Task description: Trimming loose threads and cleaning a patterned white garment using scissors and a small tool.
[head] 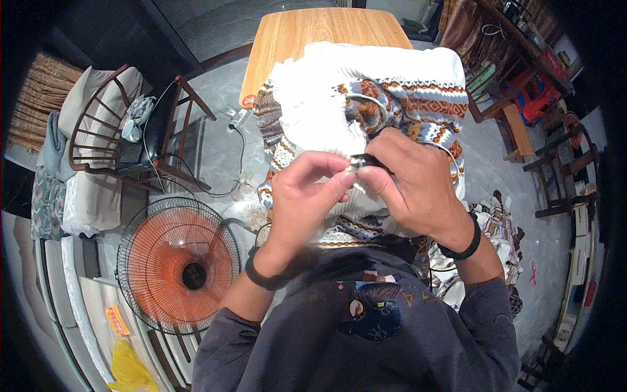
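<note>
White knitwear with brown, orange and grey patterned bands lies heaped over the near part of a wooden table and down toward my lap. Above its near part, my left hand pinches a bit of white knit between thumb and forefinger. My right hand meets it fingertip to fingertip, closed around a small dark tool, whose kind I cannot tell. The tool's tip is at the pinched knit; the fingers cover much of it. Both wrists wear dark bands.
A caged floor fan with orange blades stands close at my left. Beyond it are a wooden armchair, a power strip and a cable on the tiled floor. More patterned knitwear is piled at right. Red plastic stools stand farther off.
</note>
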Tool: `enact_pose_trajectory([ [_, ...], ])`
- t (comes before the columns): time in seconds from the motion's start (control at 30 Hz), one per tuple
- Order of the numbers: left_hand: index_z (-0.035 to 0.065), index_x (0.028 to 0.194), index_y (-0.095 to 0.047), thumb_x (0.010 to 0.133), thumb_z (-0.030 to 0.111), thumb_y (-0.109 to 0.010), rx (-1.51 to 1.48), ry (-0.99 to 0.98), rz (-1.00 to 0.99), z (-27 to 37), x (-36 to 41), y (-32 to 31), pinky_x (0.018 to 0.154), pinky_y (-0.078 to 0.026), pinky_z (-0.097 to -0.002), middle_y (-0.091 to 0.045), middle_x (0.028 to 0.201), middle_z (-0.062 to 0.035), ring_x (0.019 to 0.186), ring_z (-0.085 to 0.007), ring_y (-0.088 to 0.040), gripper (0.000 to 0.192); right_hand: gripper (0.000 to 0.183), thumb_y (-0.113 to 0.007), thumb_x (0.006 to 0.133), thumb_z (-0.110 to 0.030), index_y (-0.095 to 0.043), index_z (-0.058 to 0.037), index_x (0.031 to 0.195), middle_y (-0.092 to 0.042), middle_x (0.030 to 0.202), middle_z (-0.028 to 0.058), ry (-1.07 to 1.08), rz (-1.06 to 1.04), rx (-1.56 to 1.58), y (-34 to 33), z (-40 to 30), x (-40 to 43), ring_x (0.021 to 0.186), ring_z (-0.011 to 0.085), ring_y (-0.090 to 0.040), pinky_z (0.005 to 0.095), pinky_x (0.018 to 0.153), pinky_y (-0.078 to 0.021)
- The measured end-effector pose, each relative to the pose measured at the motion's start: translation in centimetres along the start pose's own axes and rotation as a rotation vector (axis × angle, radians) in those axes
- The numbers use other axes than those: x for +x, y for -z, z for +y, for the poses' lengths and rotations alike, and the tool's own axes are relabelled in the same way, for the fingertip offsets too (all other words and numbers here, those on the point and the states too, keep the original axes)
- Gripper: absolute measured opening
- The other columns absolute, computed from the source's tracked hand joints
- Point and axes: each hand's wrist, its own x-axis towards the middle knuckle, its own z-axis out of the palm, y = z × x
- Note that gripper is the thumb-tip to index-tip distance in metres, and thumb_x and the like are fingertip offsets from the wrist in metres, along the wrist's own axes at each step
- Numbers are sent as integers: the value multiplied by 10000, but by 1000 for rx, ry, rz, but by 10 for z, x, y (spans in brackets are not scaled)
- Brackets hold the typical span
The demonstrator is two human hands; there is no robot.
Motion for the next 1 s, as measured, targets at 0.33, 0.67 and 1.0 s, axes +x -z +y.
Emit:
enact_pose_trajectory([
  [0.33,16,940,-624,875,46,-651,161,-42,199,-3,3,43,603,-521,-211,-642,854,-31,689,-62,-602,76,227,-682,810,-115,-623,-38,1015,-632,931,139,34,121,141,46,38,-11,744,236,-597,332,646,-484],
  [0.67,11,981,-522,791,-103,-593,702,-454,259,-25,-17,41,601,-428,-204,-524,999,-83,774,-115,-518,233,397,-738,648,-16,-617,-88,1019,-615,1059,50,-43,-297,-92,35,75,-57,947,287,-627,368,746,-508],
  [1.0,7,1063,-618,892,111,-667,-81,515,-405,-17,-14,-39,640,-516,-211,-633,940,-12,807,-51,-586,205,145,-652,786,-55,-567,2,889,-585,783,148,-62,-33,170,29,58,-26,697,308,-582,375,611,-447],
])
